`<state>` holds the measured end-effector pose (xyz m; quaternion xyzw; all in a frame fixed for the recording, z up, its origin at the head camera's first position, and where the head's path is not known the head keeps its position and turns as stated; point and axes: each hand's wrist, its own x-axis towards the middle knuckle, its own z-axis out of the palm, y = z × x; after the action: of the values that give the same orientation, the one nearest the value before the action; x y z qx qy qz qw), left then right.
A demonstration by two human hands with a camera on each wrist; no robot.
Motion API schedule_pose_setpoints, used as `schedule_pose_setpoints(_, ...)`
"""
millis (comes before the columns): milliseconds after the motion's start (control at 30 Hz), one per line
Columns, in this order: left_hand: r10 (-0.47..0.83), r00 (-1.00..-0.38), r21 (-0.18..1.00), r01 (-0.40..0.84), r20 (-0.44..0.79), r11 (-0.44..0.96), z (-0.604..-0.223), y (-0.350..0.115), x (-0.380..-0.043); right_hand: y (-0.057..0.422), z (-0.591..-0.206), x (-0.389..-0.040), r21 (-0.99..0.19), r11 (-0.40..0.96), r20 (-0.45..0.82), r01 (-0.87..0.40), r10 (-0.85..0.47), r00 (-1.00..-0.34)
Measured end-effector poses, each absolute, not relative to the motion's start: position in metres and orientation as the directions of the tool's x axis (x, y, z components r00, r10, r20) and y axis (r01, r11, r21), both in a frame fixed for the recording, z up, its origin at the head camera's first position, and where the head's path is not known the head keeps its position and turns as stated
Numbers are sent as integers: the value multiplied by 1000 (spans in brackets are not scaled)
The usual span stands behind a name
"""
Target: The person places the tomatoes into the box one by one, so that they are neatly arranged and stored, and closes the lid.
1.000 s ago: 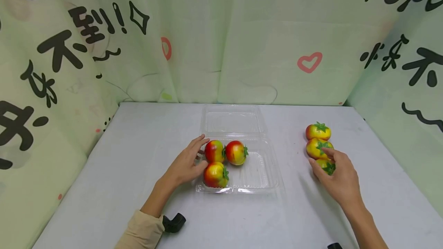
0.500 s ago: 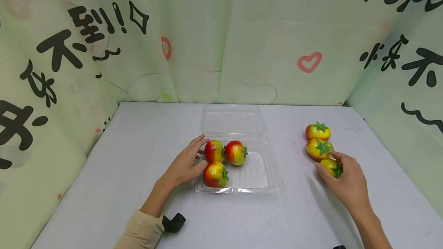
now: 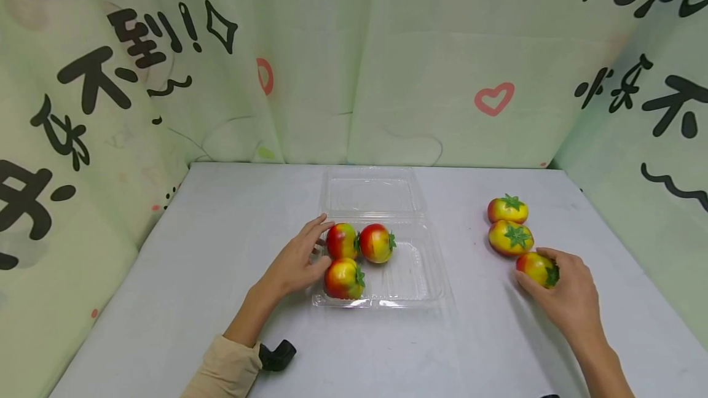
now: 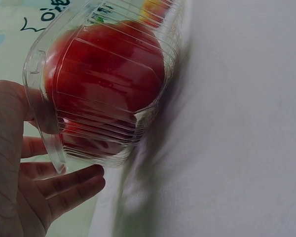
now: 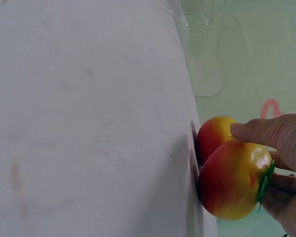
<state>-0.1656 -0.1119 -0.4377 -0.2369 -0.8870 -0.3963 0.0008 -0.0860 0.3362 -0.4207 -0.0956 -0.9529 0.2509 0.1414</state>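
Observation:
My right hand [image 3: 566, 290] holds a red-and-yellow tomato [image 3: 536, 269] with a green leafy top, thumb on the near side and fingers at the far side. In the right wrist view, that tomato [image 5: 234, 180] stays low by the white surface, partly covering another behind it. Just beyond are two more tomatoes, one [image 3: 511, 238] in front of the other [image 3: 507, 209]. My left hand [image 3: 298, 263] rests at the left side of a clear plastic box [image 3: 415, 269], fingers mostly extended. In the left wrist view, the thumb lies at the box's rim [image 4: 35, 64]. Three tomatoes [image 3: 344, 279] sit in the box's left part.
The hinged clear lid [image 3: 373, 195] lies back flat behind the box. A white table [image 3: 238, 201] carries everything, with printed pale green curtains [image 3: 420, 78] along its back and sides. A black piece [image 3: 278, 355] sits at the left sleeve cuff [image 3: 227, 368].
My right hand has drawn the nearest tomato to the right and slightly nearer, opening a gap from the two behind. The left hand and the box have stayed in place.

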Motion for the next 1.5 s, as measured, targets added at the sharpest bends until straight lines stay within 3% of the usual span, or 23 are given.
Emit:
schedule_pose_setpoints(1200,421,-889,704,414,178,577,-437,-112,-166,320,-412,-91,-508,861,326,23,217,-920)
schedule_pose_setpoints(1500,416,-891,702,414,183,579,-436,-112,-165,308,-407,-96,-504,862,291,53,227,-929)
